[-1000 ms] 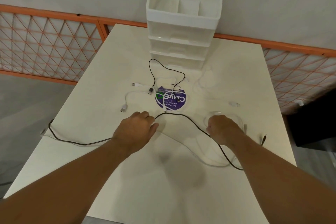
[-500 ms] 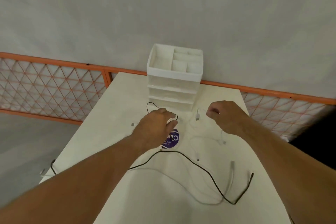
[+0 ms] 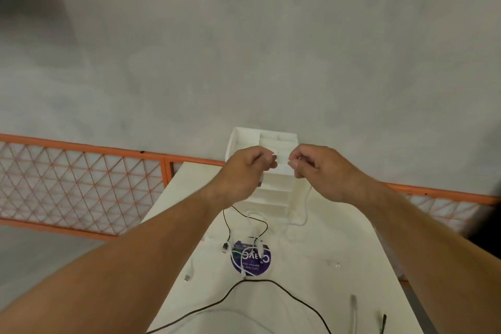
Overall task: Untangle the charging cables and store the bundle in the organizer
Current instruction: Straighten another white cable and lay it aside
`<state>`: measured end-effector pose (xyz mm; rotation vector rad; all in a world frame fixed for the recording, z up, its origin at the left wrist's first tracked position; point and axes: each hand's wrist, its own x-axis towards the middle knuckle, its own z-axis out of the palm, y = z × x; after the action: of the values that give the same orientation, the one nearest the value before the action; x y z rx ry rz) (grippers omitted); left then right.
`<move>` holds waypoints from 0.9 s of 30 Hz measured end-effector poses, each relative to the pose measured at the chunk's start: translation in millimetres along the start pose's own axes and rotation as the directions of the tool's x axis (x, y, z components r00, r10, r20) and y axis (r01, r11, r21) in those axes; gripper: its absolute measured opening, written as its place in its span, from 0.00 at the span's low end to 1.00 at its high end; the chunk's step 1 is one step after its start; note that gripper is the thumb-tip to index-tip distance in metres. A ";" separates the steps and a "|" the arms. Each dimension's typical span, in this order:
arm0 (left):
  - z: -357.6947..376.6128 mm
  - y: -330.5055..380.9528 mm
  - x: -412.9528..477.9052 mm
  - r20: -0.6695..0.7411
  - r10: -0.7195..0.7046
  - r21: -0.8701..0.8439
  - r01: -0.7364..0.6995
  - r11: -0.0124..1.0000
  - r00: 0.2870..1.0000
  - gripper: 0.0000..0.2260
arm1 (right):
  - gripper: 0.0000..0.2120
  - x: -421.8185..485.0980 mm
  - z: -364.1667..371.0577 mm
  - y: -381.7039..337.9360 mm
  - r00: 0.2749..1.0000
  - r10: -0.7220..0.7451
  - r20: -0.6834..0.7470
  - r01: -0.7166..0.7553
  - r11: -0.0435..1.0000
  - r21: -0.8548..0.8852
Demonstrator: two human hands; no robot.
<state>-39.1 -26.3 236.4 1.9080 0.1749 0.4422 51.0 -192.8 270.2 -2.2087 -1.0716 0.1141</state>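
Grey wall [image 3: 244, 49], orange lattice rail [image 3: 81, 184], white table [image 3: 325, 238].

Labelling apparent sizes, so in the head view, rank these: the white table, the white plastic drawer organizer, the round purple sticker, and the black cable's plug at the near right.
1. white table
2. white plastic drawer organizer, partly covered and farther off
3. round purple sticker
4. black cable's plug, clearly smallest

Looks like a bare utility or test room: plain grey wall [image 3: 244, 49], orange-framed mesh barrier [image 3: 81, 184], white worktop [image 3: 339, 238], grey floor [image 3: 40, 266].
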 end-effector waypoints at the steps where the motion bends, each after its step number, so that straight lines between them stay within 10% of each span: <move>1: -1.4 5.6 1.2 -0.003 -0.028 -0.091 0.027 0.995 1.000 0.11 | 0.08 0.6 0.7 -0.6 1.000 0.007 0.006 -0.007 1.000 0.008; 10: -22.4 31.9 11.3 0.125 -0.182 0.014 0.182 0.983 0.975 0.18 | 0.10 16.5 -15.4 -17.4 0.997 0.042 -0.067 -0.028 0.980 0.198; 18: -48.3 46.3 26.4 0.302 -0.126 0.466 -0.031 0.884 0.945 0.15 | 0.14 30.5 -28.7 -29.0 0.985 0.069 0.160 -0.043 0.985 -0.164; 27: -41.7 32.4 29.7 0.256 -0.022 0.655 -0.157 0.739 0.966 0.13 | 0.20 40.4 -9.0 -24.6 0.990 0.140 -0.027 -0.141 0.935 -0.325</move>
<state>-30.7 7.4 285.9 2.6806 0.1030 0.1817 64.3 -157.5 300.2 -2.5826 -0.9857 -0.0059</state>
